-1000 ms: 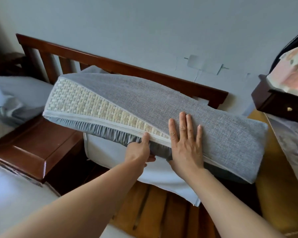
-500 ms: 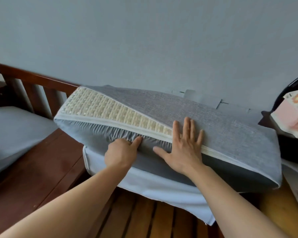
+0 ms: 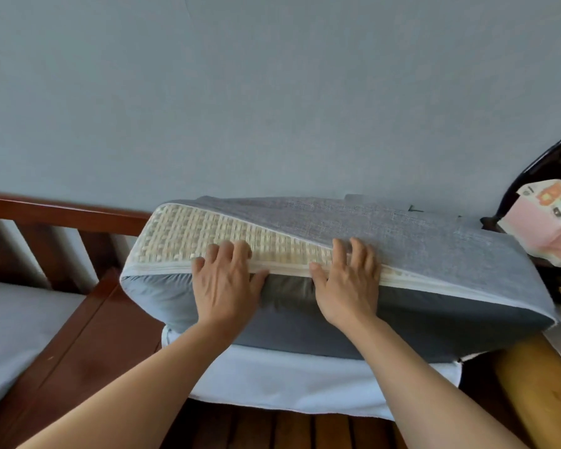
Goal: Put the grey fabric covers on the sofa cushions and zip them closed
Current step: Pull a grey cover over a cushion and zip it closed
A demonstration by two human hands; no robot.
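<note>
A sofa cushion (image 3: 305, 315) lies across the wooden sofa with the grey fabric cover (image 3: 418, 234) pulled over most of it. The zip seam gapes on the left, and a wedge of cream woven panel (image 3: 188, 234) shows there. My left hand (image 3: 222, 286) grips the cushion's top front edge, fingers curled onto the woven panel and thumb at the white zip edge (image 3: 162, 270). My right hand (image 3: 347, 286) grips the same edge a little to the right, where the grey cover meets the woven panel. The zip slider is not visible.
A white cushion (image 3: 305, 380) lies under the grey one on the dark wooden seat slats (image 3: 272, 429). The sofa's wooden backrest rail (image 3: 62, 209) and another grey cushion (image 3: 17, 322) are at left. A pink package (image 3: 548, 215) and a yellow wooden arm (image 3: 538, 387) are at right.
My left hand has moved from the cushion's grey front up onto the woven panel's edge. My right hand's fingers went from flat to curled over the edge. The view has tilted upward.
</note>
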